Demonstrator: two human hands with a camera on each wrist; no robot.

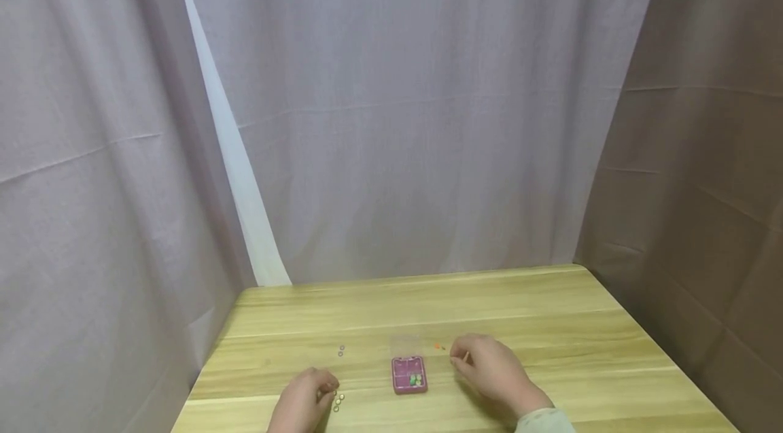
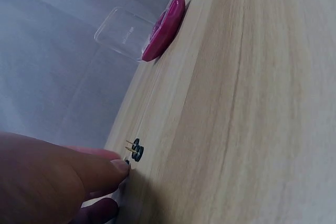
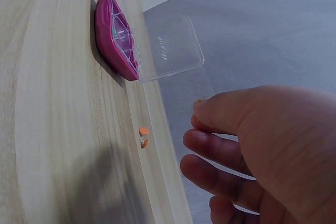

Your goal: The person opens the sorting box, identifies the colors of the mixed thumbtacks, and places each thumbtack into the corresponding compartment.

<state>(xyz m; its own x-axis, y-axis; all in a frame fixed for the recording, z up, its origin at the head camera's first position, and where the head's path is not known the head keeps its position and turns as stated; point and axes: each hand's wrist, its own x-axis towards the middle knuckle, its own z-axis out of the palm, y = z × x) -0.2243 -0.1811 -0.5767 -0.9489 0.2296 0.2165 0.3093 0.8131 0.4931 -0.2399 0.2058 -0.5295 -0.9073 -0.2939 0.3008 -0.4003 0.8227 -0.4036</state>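
Observation:
My left hand is low over the table, thumb and finger pinching a dark thumbtack at the wood. Right beside those fingertips lie dark thumbtacks with gold pins pointing up. My right hand is raised above the table, to the right of the box. Its thumb and forefinger pinch a small brownish thing, mostly hidden by the fingertips; I cannot tell its kind. Between the hands stands a magenta compartment box, its clear lid swung back. Green and yellowish pieces fill its near right compartment.
Two orange thumbtacks lie between the box and my right hand. Two purple thumbtacks lie farther back on the left. The wooden table ends at grey curtains behind and at both sides.

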